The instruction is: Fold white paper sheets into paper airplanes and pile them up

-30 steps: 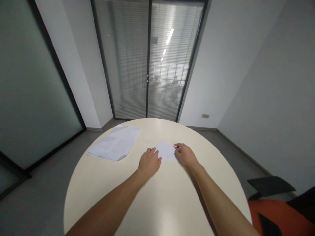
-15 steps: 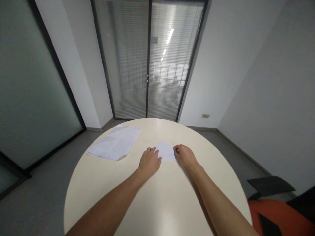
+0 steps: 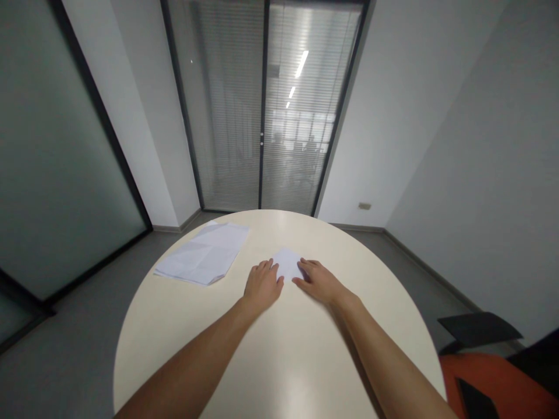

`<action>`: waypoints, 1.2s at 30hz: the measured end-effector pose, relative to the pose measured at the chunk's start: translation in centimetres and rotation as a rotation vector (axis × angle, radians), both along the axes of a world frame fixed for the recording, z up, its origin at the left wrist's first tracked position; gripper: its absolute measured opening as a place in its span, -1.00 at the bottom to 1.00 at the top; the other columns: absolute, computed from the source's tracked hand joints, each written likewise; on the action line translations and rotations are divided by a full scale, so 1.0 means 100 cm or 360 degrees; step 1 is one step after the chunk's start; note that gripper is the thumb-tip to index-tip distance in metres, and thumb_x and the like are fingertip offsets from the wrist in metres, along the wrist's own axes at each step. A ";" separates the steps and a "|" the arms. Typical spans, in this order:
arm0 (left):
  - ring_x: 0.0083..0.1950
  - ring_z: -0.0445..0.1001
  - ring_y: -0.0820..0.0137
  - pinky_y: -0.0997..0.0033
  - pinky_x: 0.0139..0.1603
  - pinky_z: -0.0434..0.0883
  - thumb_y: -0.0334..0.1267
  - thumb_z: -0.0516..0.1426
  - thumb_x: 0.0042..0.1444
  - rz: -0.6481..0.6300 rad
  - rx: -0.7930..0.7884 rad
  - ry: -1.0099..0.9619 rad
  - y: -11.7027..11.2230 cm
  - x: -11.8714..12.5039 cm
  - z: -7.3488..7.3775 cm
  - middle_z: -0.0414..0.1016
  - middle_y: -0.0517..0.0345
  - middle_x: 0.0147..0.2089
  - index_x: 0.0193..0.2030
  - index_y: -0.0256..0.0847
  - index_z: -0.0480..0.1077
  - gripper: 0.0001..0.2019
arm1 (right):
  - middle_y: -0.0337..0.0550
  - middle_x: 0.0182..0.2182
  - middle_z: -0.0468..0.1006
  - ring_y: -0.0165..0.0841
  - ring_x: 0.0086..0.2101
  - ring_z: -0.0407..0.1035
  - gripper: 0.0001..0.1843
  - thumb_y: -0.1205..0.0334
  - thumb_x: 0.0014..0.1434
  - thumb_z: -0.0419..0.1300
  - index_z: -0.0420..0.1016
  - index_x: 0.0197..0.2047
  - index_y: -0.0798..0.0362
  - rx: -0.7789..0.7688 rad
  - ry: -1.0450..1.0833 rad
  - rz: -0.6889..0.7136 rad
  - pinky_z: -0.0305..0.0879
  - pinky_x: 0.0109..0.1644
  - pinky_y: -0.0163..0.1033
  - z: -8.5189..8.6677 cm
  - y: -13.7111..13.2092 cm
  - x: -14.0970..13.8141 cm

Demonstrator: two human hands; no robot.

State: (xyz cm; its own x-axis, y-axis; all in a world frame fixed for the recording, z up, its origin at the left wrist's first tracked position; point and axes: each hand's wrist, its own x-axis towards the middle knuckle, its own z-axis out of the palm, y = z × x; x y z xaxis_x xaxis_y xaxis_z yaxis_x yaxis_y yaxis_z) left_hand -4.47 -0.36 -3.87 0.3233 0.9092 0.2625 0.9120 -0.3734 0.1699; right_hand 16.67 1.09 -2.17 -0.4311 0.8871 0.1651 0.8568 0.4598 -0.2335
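Note:
A small folded white paper (image 3: 287,261) lies near the middle of the round cream table (image 3: 279,349). My left hand (image 3: 262,284) rests flat on its left edge, fingers stretched out. My right hand (image 3: 318,280) lies flat over the paper's right part, fingers extended and pressing down. Only the far tip of the paper shows between the two hands.
A stack of unfolded white sheets (image 3: 204,259) lies at the table's far left edge. An orange and black chair (image 3: 493,372) stands at the lower right. Glass doors with blinds (image 3: 264,110) are behind the table.
My right hand has slid left across the small paper and flattened on it, covering more of it. The left hand has hardly moved.

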 end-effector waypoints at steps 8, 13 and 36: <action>0.38 0.24 0.17 0.14 0.39 0.16 -0.13 -0.03 0.35 -0.0064 0.0006 -0.0060 0.004 -0.003 -0.005 0.32 -0.13 0.37 0.25 -0.28 0.36 -0.56 | 0.23 0.31 0.29 -0.06 0.32 0.15 -0.28 -0.14 0.29 0.10 0.33 0.31 0.23 0.0039 0.0005 0.0041 0.05 0.38 -0.01 -0.008 0.004 0.008; 0.40 0.21 0.20 0.22 0.42 0.14 -0.17 -0.04 0.35 -0.0136 -0.0009 -0.0094 0.006 -0.005 -0.007 0.29 -0.14 0.38 0.28 -0.37 0.33 -0.54 | 0.22 0.27 0.36 -0.09 0.30 0.17 -0.35 -0.11 0.37 -0.01 0.37 0.27 0.24 0.0112 -0.0019 0.0015 0.06 0.37 -0.02 -0.010 0.006 0.001; 0.22 0.32 0.15 0.24 0.29 0.25 -0.14 0.05 0.28 0.0026 0.0017 -0.0124 0.003 -0.002 0.005 0.48 -0.12 0.15 0.14 -0.32 0.39 -0.61 | 0.19 0.46 -0.17 0.00 0.43 -0.27 0.00 -0.35 0.31 -0.13 -0.13 0.50 0.28 -0.0337 -0.0124 -0.0335 -0.22 0.45 0.08 -0.019 0.007 -0.002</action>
